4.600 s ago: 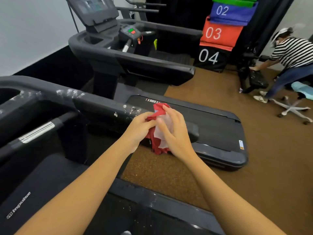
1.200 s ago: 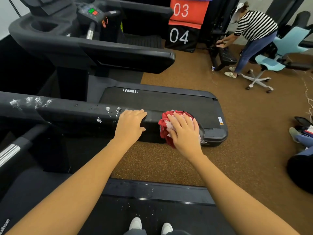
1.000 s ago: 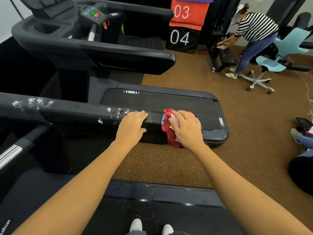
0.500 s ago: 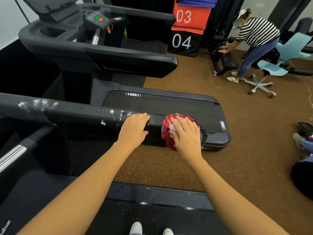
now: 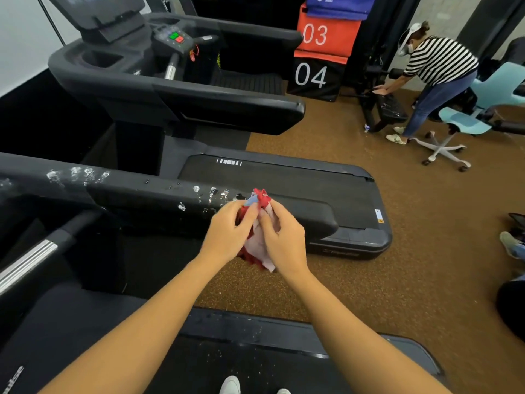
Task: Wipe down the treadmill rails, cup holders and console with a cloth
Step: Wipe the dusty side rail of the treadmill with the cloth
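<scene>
A red and white cloth point(image 5: 257, 245) is bunched between both my hands, just in front of the right end of the black treadmill rail point(image 5: 136, 191). My left hand point(image 5: 227, 233) pinches its left side and my right hand point(image 5: 282, 237) grips its right side. The cloth is lifted off the rail. White smears and specks dot the rail top near my hands and further left. The treadmill deck point(image 5: 241, 362) under my feet carries white crumbs.
A second treadmill point(image 5: 181, 89) with console buttons and a cup holder stands behind. Numbered boxes point(image 5: 318, 75) are stacked at the back. A person in a striped shirt point(image 5: 437, 66) bends beside a light-blue chair point(image 5: 466, 120) on the brown floor.
My left hand left the rail and took hold of the cloth. My right hand lifted the cloth off the rail's end and both hands came together over it.
</scene>
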{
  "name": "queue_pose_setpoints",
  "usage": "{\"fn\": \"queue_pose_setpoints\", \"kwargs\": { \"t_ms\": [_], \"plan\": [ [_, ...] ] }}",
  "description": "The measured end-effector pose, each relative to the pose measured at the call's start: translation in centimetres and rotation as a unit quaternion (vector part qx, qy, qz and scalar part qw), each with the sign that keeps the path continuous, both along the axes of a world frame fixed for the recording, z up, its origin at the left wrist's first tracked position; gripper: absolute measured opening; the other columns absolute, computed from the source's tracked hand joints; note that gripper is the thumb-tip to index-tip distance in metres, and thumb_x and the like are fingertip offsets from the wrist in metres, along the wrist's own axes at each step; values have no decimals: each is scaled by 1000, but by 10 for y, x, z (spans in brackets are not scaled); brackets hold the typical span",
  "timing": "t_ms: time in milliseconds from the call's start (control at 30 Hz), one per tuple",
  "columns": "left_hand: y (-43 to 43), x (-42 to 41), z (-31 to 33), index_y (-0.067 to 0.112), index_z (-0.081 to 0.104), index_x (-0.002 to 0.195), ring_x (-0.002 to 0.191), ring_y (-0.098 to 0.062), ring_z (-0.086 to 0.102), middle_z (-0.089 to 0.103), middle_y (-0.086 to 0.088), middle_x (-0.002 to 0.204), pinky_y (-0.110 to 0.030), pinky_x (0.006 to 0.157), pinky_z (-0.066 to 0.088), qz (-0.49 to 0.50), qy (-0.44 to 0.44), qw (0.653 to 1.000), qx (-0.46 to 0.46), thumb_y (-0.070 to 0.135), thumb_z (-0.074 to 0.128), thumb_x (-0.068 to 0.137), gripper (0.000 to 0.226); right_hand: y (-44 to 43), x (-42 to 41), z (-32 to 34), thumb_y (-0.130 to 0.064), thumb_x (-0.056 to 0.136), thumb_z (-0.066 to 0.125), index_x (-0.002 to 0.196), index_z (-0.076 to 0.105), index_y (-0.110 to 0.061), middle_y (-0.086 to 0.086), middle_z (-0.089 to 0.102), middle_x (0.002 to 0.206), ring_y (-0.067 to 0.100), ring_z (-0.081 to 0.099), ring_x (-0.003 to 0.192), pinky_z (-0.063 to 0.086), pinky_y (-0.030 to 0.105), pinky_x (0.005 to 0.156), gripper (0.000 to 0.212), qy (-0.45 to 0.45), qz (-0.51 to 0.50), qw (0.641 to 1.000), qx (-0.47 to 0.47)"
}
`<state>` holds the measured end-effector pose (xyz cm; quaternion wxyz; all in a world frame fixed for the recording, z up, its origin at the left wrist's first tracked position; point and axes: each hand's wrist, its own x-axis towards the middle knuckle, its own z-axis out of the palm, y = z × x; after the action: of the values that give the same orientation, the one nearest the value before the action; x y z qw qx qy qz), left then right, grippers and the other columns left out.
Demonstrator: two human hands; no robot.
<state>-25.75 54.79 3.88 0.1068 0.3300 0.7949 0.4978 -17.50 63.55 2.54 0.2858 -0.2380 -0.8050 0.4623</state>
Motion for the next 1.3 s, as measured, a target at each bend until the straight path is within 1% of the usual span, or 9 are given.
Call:
{"fn": "queue_pose_setpoints", "kwargs": {
  "t_ms": [167,300,467,600,733,867,1100,1200,1300],
  "plan": [
    [-1,14,6,20,62,109,90,-2,64,69,5,96,-12,74,48,-27,-230,969,87,45,52,86,35,-4,-4,16,-27,101,37,100,63,-23,-14,65,89,-4,58,84,43,11,72,26,3,47,997,-60],
    [-13,1,5,19,64,106,93,-7,64,69,2,99,-19,78,52,-4,-233,967,101,26,53,93,19,12,-5,18,-37,101,29,109,64,-30,-20,62,102,-12,55,98,43,12,86,36,-17,69,994,-81],
    [-14,-25,12,27,61,96,88,1,59,66,10,94,-11,70,47,31,-213,971,103,20,52,93,12,53,-14,24,-31,102,29,113,63,-13,-2,65,109,10,56,106,40,26,92,40,-27,-35,999,25],
    [2,-48,12,21,62,99,81,0,57,63,9,86,-10,67,43,78,-94,991,57,22,53,93,11,79,-35,11,-33,100,29,73,49,-9,4,53,71,21,51,70,36,35,65,41,-143,-29,983,115],
    [19,-59,-2,10,59,87,75,-14,56,59,1,77,-19,67,44,167,45,985,-13,26,51,94,19,80,-41,-18,-33,99,23,93,63,-14,6,66,93,29,60,84,40,37,71,45,-273,-23,897,346],
    [28,-58,-17,10,60,107,95,-28,51,57,-13,104,-39,84,39,231,206,943,-118,22,57,90,21,76,-38,-25,-32,92,9,91,62,-11,7,67,87,30,61,76,42,37,68,58,-278,-26,872,402],
    [26,-59,-27,4,64,89,66,-24,56,60,-11,80,-30,54,44,96,470,871,-107,3,69,75,15,77,-39,-31,-26,94,23,73,57,-12,4,59,66,25,55,59,36,33,59,42,-213,-79,879,420],
    [23,-50,-36,5,63,106,96,-28,60,63,-12,106,-42,81,50,-32,424,901,-87,27,48,92,30,77,-41,-33,-27,93,24,71,55,-14,2,57,64,24,52,58,31,32,59,40,-198,-91,883,415],
    [23,-43,-44,25,45,136,134,-31,35,43,-8,142,-51,110,23,-73,386,898,-201,54,31,92,55,79,-40,-35,-26,94,25,75,56,-14,2,58,68,24,54,60,35,33,59,38,-210,-77,867,445]
  ]
}}
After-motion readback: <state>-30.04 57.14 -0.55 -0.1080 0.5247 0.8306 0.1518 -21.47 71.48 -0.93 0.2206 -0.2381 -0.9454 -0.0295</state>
